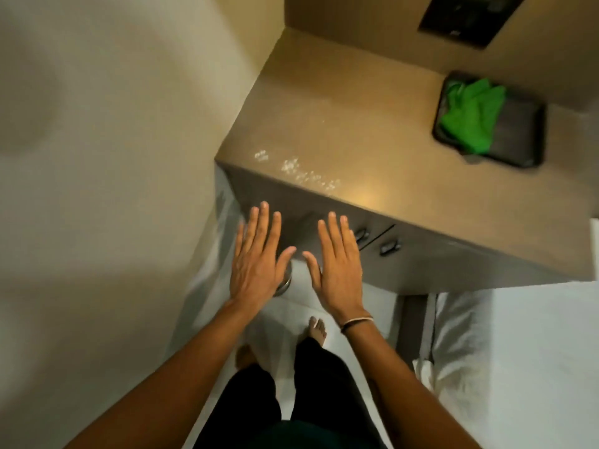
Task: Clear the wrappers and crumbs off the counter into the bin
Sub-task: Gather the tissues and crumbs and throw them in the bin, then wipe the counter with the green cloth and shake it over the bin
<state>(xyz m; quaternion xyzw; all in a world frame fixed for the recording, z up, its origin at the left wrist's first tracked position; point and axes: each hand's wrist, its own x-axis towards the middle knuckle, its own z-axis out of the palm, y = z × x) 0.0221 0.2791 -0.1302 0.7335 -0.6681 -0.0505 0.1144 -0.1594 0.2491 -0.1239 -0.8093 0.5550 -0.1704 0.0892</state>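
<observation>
Pale crumbs lie scattered on the brown counter near its front left corner. My left hand and my right hand hover flat, palms down, fingers spread, in front of the counter's front face, below the crumbs. Neither hand holds anything. A small shiny metal object, perhaps a bin, shows on the floor between my hands, mostly hidden by them. No wrappers are visible on the counter.
A black tray with a green cloth sits at the counter's right. A dark panel is on the back wall. Cabinet doors with knobs face me. A cream wall stands left, white bedding right.
</observation>
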